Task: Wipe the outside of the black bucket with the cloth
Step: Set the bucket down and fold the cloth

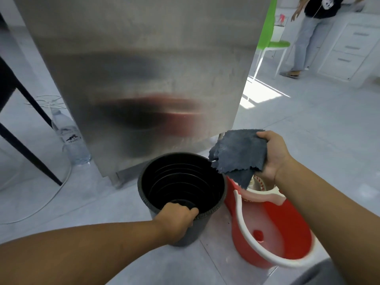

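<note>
1. Bucket (pixel 183 190): black, upright on the floor, just beside a red mop pail (pixel 273 229), before a steel cabinet (pixel 144 68).
2. Left hand (pixel 176 219): closed over the near rim, thumb inside, apparently to steady the bucket for wiping.
3. Right hand (pixel 273 155): fingers clenched on a grey cloth (pixel 236 155), held above the far rim; whether they touch is unclear, and wiping seems not yet begun.

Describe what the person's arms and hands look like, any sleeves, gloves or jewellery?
Both forearms are bare along their whole visible length, with no sleeves in view. The left hand and right hand wear no gloves, and no watch, bracelet or ring shows. No markings are visible.
</note>
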### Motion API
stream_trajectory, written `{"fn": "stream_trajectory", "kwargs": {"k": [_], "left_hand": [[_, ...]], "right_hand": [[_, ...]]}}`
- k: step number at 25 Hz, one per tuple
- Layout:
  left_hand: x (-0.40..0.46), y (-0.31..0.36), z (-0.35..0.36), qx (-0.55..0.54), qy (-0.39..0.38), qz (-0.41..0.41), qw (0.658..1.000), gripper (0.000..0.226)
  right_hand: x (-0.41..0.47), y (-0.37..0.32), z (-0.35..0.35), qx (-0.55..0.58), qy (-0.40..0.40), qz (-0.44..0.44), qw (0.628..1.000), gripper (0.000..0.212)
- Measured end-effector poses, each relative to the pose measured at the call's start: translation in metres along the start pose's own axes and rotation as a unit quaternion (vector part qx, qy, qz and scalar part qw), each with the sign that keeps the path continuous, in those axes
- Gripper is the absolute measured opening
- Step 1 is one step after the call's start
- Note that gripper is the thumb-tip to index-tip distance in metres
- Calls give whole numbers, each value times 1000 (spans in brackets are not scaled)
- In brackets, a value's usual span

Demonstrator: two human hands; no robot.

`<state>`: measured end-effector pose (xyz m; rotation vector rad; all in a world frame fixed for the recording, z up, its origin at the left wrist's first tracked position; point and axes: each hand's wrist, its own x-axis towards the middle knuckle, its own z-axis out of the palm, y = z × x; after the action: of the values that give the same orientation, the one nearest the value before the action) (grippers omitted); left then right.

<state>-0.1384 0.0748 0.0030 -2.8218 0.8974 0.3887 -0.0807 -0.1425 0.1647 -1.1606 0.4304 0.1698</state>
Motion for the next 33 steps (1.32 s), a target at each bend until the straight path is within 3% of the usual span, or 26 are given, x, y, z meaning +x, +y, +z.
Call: {"fn": "stream_trajectory", "kwargs": {"k": [5,10,13,15,17,18,20,21,23,25,28,33], "left_hand": [[5,-4,3,27,-33,15,999,30],[4,-6,-11,54,-142,48,987,37],[0,-7,-28,85,-169,54,981,46],[-1,-10,-46,52,-139,33,988,63],[2,-12,-66,-126,-19,-27,991,65],[4,-13,-78,-267,65,-68,959,58],[12,-11,-101,-499,210,-121,832,42],[14,-7,-113,-565,251,-120,777,36],[12,5,-133,-650,260,-84,709,33],[10,10,-139,-694,232,-78,677,37],[12,-1,-130,-705,237,-116,658,21],[11,-20,-133,-763,240,-152,580,14]], "right_hand": [[7,3,-1,-13,-14,1,1000,33],[5,7,5,-27,-26,12,999,33],[1,9,9,-35,-29,20,999,33],[-3,9,13,-38,-35,21,998,32],[-6,8,16,-43,-37,27,998,33],[-8,9,18,-47,-38,30,998,35],[-10,13,24,-62,-38,49,996,46],[-10,18,29,-72,-44,58,995,53],[-14,30,39,-93,-66,60,992,64],[-18,39,49,-93,-86,63,990,71],[-22,42,53,-114,-132,68,982,74],[-22,43,50,-251,-207,9,946,40]]}}
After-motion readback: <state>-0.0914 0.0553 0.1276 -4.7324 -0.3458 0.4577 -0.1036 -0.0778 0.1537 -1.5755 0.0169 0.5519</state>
